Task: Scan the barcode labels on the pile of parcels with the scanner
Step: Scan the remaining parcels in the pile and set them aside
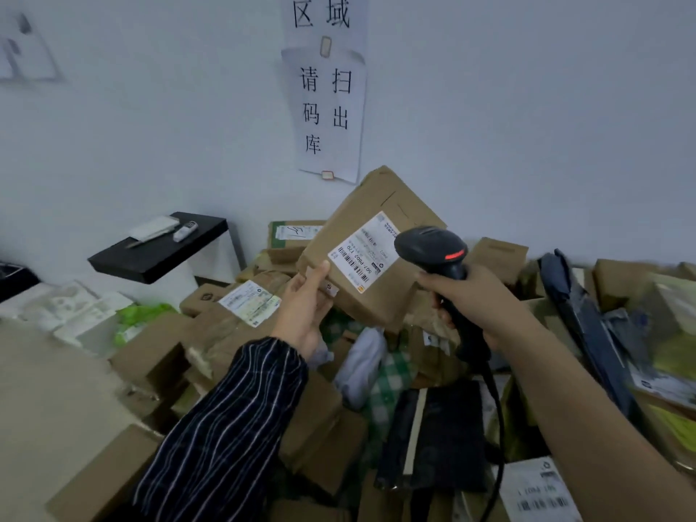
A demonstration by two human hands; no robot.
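At the left middle of the frame, a black shelf (158,250) stands against the wall with a few small white items on it. Below it, the pile of parcels (241,333) spreads across the lower frame, mostly brown cartons.

Your left hand (305,307), in a dark striped sleeve (233,420), comes up from the lower centre and grasps the lower left corner of a cardboard box (391,197), thumb on the front face and fingers behind. The box is tilted and raised above the pile at the centre of the frame, just below the paper signs (327,111) taped to the wall. Its white barcode label (363,252) faces you, turned at a slant, just right of your thumb.

Right of the label, the black handheld scanner (433,246) has its head in front of the box's right edge; you cannot tell whether they touch. Your right hand (474,299) is wrapped around the scanner's handle, and its cable (497,427) hangs down toward the bottom edge.

At the far right, dark mailer bags (587,325) lie among more cartons.
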